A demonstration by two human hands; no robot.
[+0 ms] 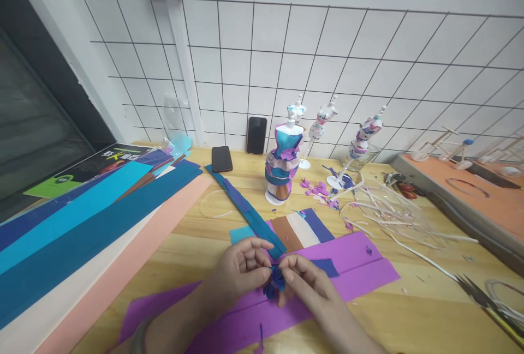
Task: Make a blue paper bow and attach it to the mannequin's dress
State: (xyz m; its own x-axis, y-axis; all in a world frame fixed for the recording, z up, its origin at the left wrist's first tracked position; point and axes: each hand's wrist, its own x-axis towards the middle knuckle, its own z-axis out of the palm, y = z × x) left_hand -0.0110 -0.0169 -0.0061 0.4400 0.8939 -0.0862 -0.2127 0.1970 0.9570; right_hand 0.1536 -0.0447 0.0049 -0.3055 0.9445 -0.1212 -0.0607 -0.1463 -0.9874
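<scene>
Between both hands is a small pleated blue paper rosette (273, 284), fanned out into folds. My left hand (248, 267) pinches its upper left edge with thumb and forefinger. From the other side, my right hand (303, 280) grips it the same way. Both hands are over a long purple paper sheet (360, 256) spread on the wooden table. Just beyond the fingers lie a folded teal paper strip (249, 215) and brown, cream and dark blue paper pieces (301, 229). A small mannequin (283, 166) dressed in coloured paper stands upright behind them.
Long coloured paper strips (102, 234) cover the left side. Two phones, one lying flat (221, 159) and one leaning on the wall (256, 136), are at the back. Several bare-stand mannequins (366, 133), purple scraps (317, 187), tangled white strips (393, 212) and scissors (487, 302) occupy the right.
</scene>
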